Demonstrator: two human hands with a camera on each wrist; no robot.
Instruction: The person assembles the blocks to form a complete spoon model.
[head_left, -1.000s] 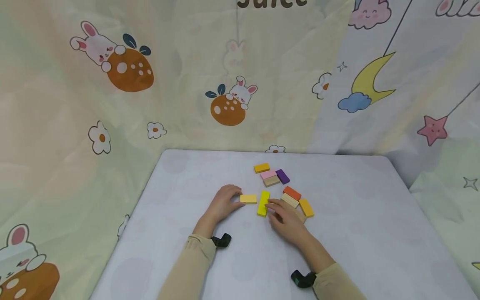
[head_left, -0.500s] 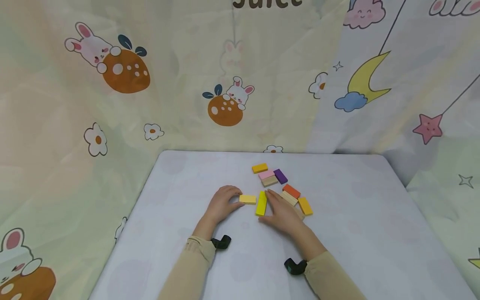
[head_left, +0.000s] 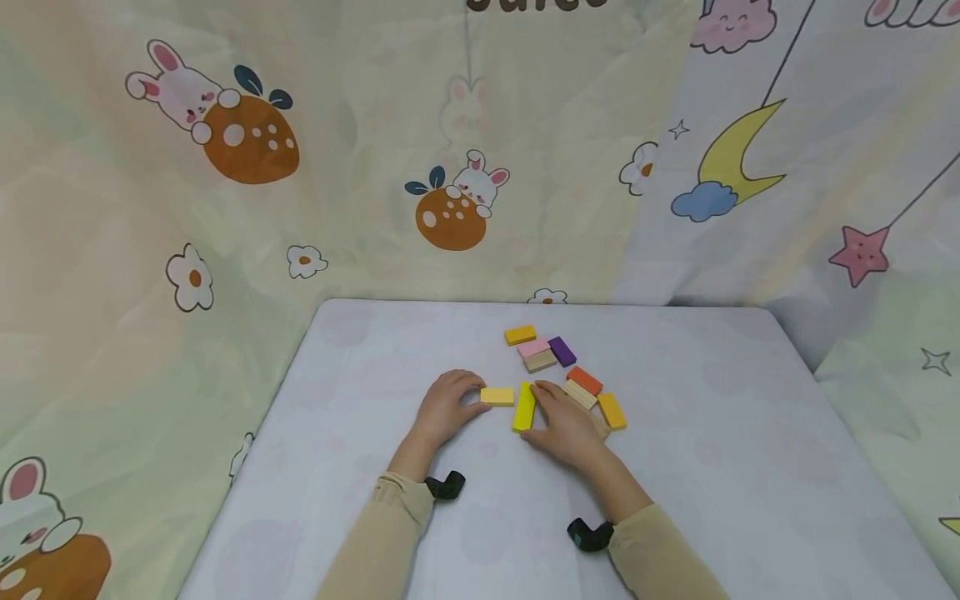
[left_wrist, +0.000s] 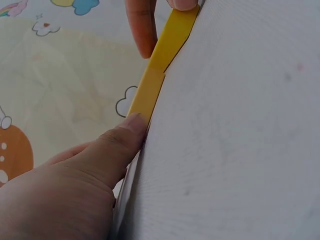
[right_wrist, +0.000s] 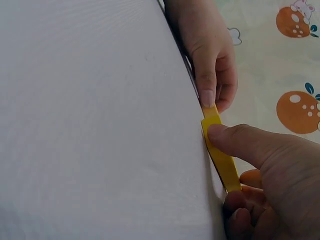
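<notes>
So the left hand (head_left: 448,406) pinches the pale block (head_left: 497,396), the right hand (head_left: 564,425) grips the yellow block (head_left: 524,406) just beside it. Sloppy nudge could knock the orange block (head_left: 584,381) behind the right fingers.

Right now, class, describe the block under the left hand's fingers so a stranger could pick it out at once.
On the white table, find the cluster of coloured blocks near the middle. At its left edge the left hand holds a pale yellow block, lying crosswise. Unlike the brighter yellow block it meets, it is paler and shorter.
</notes>
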